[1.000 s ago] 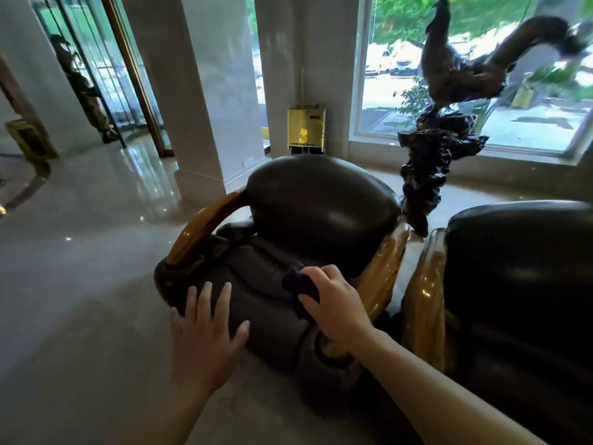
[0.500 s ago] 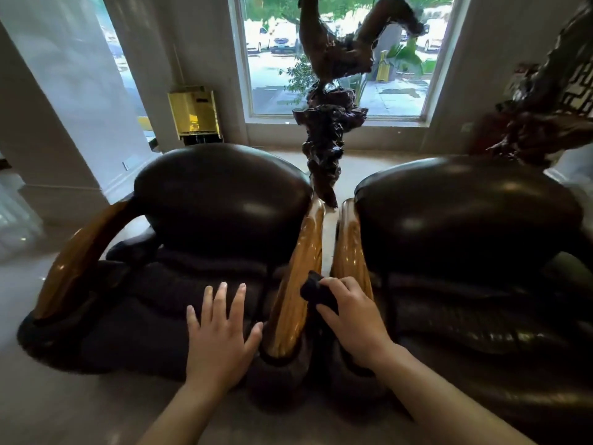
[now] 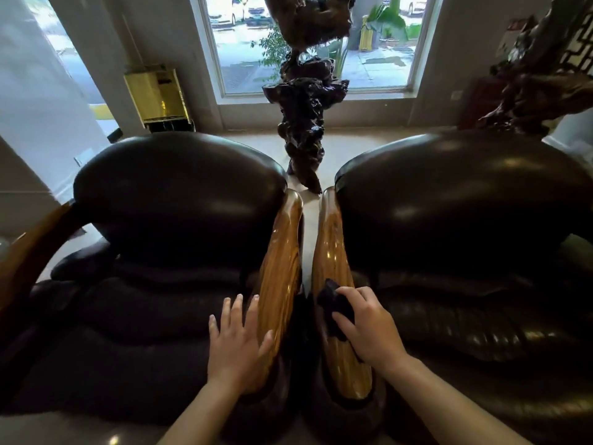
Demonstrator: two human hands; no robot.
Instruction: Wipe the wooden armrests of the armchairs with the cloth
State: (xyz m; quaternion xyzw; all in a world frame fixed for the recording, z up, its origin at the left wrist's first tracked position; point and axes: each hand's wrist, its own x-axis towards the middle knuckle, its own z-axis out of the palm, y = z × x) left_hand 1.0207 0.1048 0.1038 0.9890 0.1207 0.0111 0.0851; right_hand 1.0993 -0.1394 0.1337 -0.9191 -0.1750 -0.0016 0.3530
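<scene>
Cloth point(image 3: 335, 305) moved onto right chair's armrest point(image 3: 333, 252), apparently pressed.

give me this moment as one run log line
right hand: dark cloth on right chair's armrest | left hand: empty, flat by left chair's armrest

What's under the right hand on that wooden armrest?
A dark cloth, bunched under the right hand and pressed on the right chair's inner armrest. The hand covers most of the cloth and the wood beneath it.
</scene>
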